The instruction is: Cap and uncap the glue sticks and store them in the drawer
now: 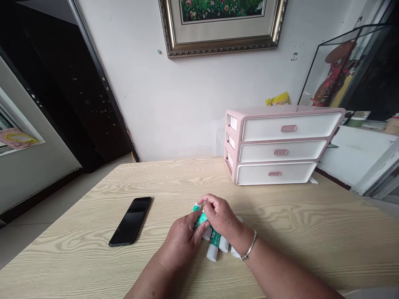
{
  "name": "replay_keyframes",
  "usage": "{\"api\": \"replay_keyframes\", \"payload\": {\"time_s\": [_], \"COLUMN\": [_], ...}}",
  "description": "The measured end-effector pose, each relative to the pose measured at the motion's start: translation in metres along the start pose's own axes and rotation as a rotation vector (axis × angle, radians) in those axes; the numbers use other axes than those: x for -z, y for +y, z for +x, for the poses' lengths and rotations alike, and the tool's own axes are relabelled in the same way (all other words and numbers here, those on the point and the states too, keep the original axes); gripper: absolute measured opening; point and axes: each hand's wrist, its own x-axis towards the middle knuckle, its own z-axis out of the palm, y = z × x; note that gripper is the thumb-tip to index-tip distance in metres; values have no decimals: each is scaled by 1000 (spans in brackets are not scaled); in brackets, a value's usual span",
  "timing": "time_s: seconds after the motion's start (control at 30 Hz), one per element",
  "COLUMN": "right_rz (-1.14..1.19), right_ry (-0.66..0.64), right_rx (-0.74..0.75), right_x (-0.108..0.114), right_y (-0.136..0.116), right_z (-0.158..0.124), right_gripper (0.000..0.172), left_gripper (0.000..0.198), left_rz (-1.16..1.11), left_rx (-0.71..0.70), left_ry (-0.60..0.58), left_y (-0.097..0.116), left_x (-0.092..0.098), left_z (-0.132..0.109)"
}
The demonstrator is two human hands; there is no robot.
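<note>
Both my hands meet over a small bunch of green-and-white tubes (214, 247) lying on the wooden table (280, 232) near its front middle. My left hand (182, 238) curls round one green tube (199, 220) from the left. My right hand (220, 216), with a silver bracelet (249, 246) at the wrist, pinches the same tube's upper end, fingers closed. Several more tubes lie under and behind my right hand, partly hidden.
A black phone (131, 221) lies face up on the table to the left. A pink and white three-drawer box (276, 145) stands at the back right, all drawers closed. A framed picture (221, 27) hangs on the wall behind. A glass case (346, 70) stands at far right.
</note>
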Motion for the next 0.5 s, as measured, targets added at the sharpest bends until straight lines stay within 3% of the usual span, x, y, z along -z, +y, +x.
{"api": "replay_keyframes", "payload": {"time_s": [0.5], "right_rz": [56], "right_ry": [-51], "right_rx": [35], "right_x": [0], "right_y": [-6], "right_z": [-4], "right_gripper": [27], "left_gripper": [40], "left_rz": [-312], "left_rx": [1], "left_ry": [-124], "left_y": [-2], "left_x": [6], "left_z": [-4]}}
